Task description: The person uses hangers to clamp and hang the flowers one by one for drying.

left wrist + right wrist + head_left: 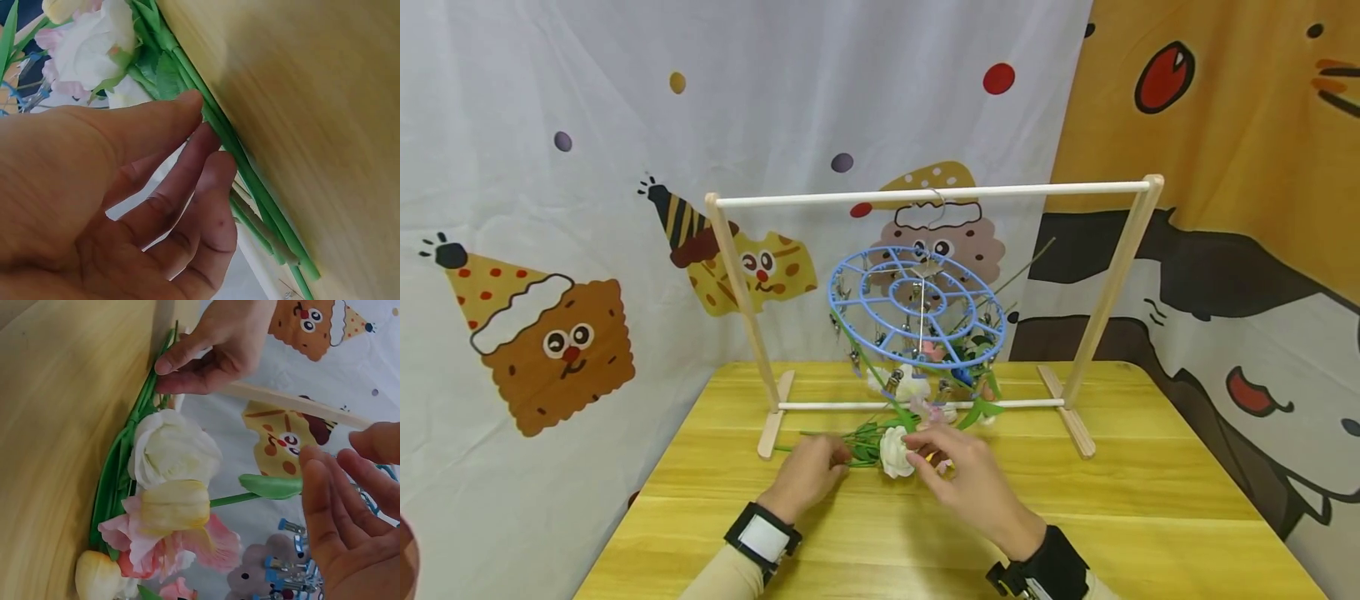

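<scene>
Several artificial flowers lie bunched on the table, with a large white rose [897,452] foremost and green stems [250,175] running off to the left. My left hand [811,477] is at these stems; its thumb and fingertips pinch them. Beside the rose hovers my right hand [962,477], thumb and fingers loosely bent with a gap between them. In the right wrist view nothing shows in its grasp. A yellow tulip [175,506] and a pink flower [140,534] crowd around the rose. A green leaf [272,486] passes behind the right fingers.
A round blue clip hanger [917,308] hangs tilted from the white top bar [820,198] of a wooden stand [1105,308]. Metal clips dangle from it, with flowers and leaves below. The stand's lower bar [835,406] crosses behind the flowers. Printed cloth [760,108] covers the walls.
</scene>
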Tool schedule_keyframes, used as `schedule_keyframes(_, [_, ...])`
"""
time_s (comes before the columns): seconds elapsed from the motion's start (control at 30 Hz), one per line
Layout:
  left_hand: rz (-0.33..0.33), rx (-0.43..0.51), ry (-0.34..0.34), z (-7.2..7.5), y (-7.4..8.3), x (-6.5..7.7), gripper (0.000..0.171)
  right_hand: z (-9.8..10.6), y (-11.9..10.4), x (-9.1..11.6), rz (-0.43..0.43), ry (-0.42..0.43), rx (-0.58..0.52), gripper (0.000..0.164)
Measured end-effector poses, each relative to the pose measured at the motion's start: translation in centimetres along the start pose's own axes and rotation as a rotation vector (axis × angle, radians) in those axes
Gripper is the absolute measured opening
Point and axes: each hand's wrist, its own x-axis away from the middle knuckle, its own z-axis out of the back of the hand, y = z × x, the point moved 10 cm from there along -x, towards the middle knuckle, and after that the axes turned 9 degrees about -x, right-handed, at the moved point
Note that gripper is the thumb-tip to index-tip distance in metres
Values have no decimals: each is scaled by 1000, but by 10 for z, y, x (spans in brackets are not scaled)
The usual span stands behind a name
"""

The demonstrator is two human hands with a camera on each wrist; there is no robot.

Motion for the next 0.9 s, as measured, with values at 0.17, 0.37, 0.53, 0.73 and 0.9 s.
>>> schedule_keyframes(0.17, [13, -33, -37, 0, 5, 0, 9, -14, 6, 1, -35, -65, -2, 24])
schedule_keyframes(0.37, [33, -56, -88, 9, 24, 3, 16, -28, 15, 2, -75, -131, -2, 21])
schedule_keyframes(0.53, [-23, -71, -102, 16, 39, 6, 16, -36, 21, 3, -116, -186, -16, 24])
schedule_keyframes(0.73, [-41, -41, -120, 25, 50, 9, 13, -40, 25, 4, -129, -211, -15, 26])
schedule_keyframes(0.9, [-50, -33, -100, 40, 64, 10, 7, -42, 26, 3, -96, -210, 68, 29])
